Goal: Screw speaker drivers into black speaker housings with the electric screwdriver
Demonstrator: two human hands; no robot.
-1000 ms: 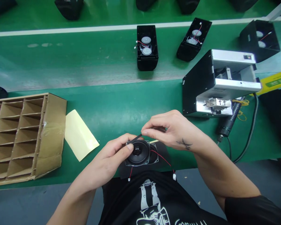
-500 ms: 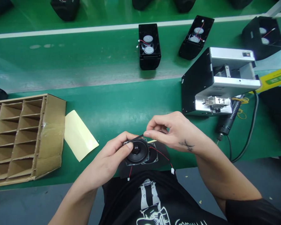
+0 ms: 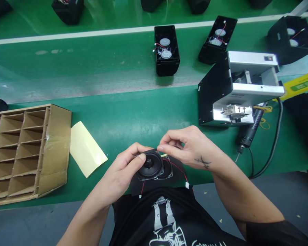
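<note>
Between thumb and fingers, my left hand grips a round black speaker driver with a metal frame. My right hand pinches a thin black strip that runs along the driver's top edge; part of the strip is hidden by the fingers. A second speaker driver lies just behind and right of the first, over a dark surface. A red wire with a white plug trails to the right, and another small white plug hangs below the held driver.
A cardboard box with dividers stands at the left beside a yellow paper sheet. At the right are a silver-and-black machine and an electric screwdriver. Black speaker housings with drivers stand farther back.
My right hand has shifted slightly down along the strip, which now lies closer to the driver's edge. My left hand keeps its hold; the view has moved a little.
</note>
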